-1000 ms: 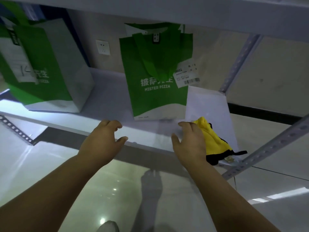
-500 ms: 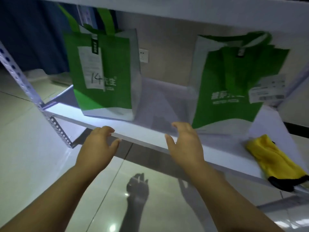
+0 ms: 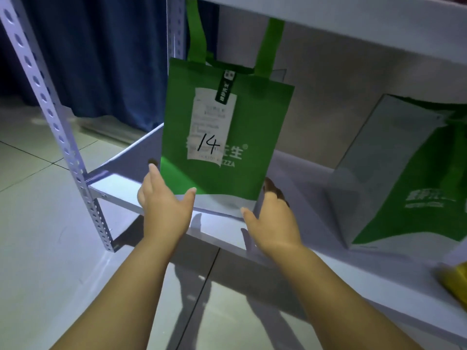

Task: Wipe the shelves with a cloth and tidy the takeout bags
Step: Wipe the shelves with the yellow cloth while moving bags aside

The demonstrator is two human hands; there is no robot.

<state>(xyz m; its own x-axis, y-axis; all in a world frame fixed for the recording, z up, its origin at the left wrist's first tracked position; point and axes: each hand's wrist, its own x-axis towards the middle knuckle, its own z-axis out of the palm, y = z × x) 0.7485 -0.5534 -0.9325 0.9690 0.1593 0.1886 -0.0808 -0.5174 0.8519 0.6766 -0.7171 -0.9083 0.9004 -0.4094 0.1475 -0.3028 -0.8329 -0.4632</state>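
Steel post [image 3: 50,117] at nine o'clock. The left hand [image 3: 164,210], fingers straight and spread, lies against the lower left edge of the green bag [image 3: 222,152] standing upright on the shelf [image 3: 222,232]. The right hand [image 3: 275,223], fingers relaxed and holding nothing, flanks the bag's five o'clock corner. A second bag [image 3: 409,178] stands at three o'clock and a yellow cloth [image 3: 454,281] lies at four.

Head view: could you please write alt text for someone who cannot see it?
A left hand and a right hand bracket the base of a green takeout bag marked 14 on a white shelf. Another green bag stands to its right.
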